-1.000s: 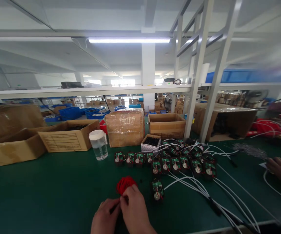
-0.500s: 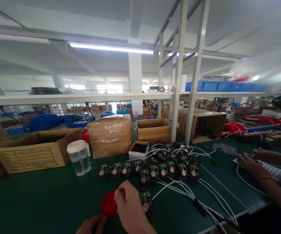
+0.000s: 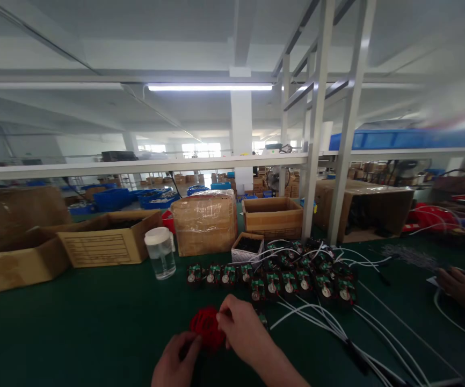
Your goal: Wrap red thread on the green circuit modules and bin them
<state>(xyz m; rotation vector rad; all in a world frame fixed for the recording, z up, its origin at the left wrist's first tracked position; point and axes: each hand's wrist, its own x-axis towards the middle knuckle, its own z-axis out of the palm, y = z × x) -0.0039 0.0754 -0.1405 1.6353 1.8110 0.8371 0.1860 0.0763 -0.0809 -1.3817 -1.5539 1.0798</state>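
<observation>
A tangled red bundle [image 3: 206, 327] of what looks like thin wire lies on the green table in front of me. My left hand [image 3: 177, 359] touches its lower left edge, thumb and forefinger closed on it. From the right, my right hand [image 3: 245, 329] pinches at the edge of the bundle; the exact strand between its fingertips is too blurred to make out. Just beyond my right hand, a small green circuit board [image 3: 263, 319] in a dark housing is partly covered by it. Rows of similar board units [image 3: 289, 285] with round metal parts and white cables stand behind.
A lidded clear jug [image 3: 160, 255] stands at the back left, beside an open carton [image 3: 103, 244]. A taped carton [image 3: 205, 226] and a small box of black parts [image 3: 247, 248] are behind the boards. White cables [image 3: 337, 328] run to the right front. A co-worker's hand [image 3: 464, 287] is at far right.
The view has swung left, so everything sits further right in the picture. My left hand has come further into view at the red bundle; my right hand keeps its pinch there.
</observation>
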